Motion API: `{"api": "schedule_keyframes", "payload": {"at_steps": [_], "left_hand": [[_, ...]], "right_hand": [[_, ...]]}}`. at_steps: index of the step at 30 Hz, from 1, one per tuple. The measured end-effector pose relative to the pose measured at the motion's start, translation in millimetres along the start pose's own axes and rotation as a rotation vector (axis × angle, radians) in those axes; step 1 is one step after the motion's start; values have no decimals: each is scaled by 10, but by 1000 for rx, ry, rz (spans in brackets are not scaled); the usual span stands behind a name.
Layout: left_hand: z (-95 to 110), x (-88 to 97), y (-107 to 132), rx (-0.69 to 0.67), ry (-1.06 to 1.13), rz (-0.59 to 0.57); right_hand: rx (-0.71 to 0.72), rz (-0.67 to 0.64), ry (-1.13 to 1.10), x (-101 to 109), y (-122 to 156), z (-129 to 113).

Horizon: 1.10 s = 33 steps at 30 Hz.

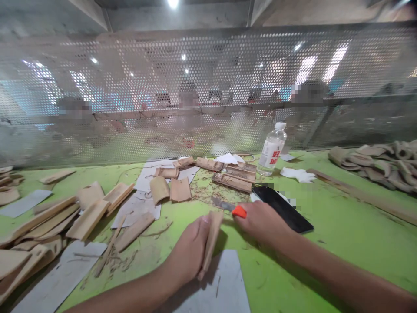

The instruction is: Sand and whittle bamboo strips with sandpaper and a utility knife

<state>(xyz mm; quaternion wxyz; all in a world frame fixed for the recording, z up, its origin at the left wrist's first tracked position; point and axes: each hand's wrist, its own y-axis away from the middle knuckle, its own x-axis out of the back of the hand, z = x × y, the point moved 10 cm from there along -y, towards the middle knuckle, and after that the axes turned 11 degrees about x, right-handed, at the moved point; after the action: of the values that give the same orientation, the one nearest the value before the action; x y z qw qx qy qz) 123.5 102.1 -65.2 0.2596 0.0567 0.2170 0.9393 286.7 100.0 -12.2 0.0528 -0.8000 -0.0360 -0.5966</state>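
Note:
My left hand [189,252] is closed around a flat tan bamboo piece [211,237], holding it on edge over a grey sheet [224,282] on the green table [342,217]. My right hand [260,221] grips a knife with an orange handle [239,211]. Its grey blade [220,202] points left, just above the top of the bamboo piece.
Several cut bamboo pieces [87,219] lie at the left and in the middle [169,189]. A clear plastic bottle [272,150] stands at the back. A black phone [282,208] lies right of my right hand. Curled bamboo strips [374,163] pile at the far right. A perforated metal screen [208,87] closes the back.

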Motion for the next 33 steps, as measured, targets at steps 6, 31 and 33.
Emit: {"api": "schedule_keyframes", "payload": {"at_steps": [6,31,33], "left_hand": [[-38,47,-25,37,-81,66],[-55,-52,-88,25,250,-70],[-34,-73,-130,9,288,-107]], "right_hand": [[-1,67,-11,159,61,49],[38,51,-39,33,32,16],[84,8,-42,-28,36,-56]]}}
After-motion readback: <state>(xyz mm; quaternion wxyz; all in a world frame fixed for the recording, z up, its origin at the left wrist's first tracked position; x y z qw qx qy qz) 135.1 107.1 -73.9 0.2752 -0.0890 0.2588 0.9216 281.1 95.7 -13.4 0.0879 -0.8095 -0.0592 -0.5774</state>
